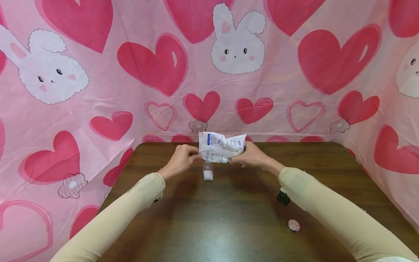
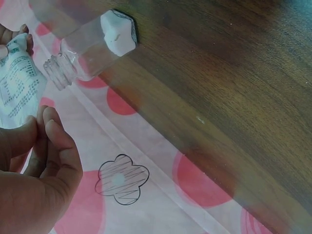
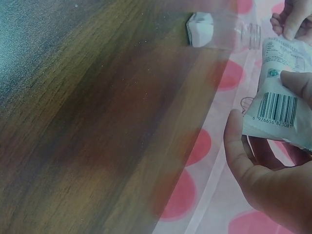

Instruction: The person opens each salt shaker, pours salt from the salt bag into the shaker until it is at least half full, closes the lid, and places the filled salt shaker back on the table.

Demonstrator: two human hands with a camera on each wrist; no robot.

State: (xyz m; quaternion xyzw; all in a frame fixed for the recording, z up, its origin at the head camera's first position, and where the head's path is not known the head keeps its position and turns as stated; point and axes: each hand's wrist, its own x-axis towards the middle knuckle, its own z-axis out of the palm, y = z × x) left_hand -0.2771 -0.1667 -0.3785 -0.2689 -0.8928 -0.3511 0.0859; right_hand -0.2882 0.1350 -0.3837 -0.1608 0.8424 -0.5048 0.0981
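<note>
A printed white packet (image 1: 222, 147) hangs over the table between both hands. My left hand (image 1: 182, 160) pinches its left end with thumb and fingertips. At the packet's other end, my right hand (image 1: 253, 157) grips it between thumb and fingers; a barcode shows on that packet (image 3: 278, 107) in the right wrist view. Just below the packet a clear jar (image 1: 208, 173) stands upright on the table, with white contents in its lower part. The jar (image 2: 80, 53) has a threaded neck with no lid on it. Whether anything flows from the packet, I cannot tell.
A round lid (image 1: 293, 226) with holes lies on the wooden table (image 1: 209, 225) at the front right. A small black object (image 1: 283, 198) shows below the right sleeve. Pink cloth (image 1: 235, 87) with hearts and rabbits hangs behind and on both sides.
</note>
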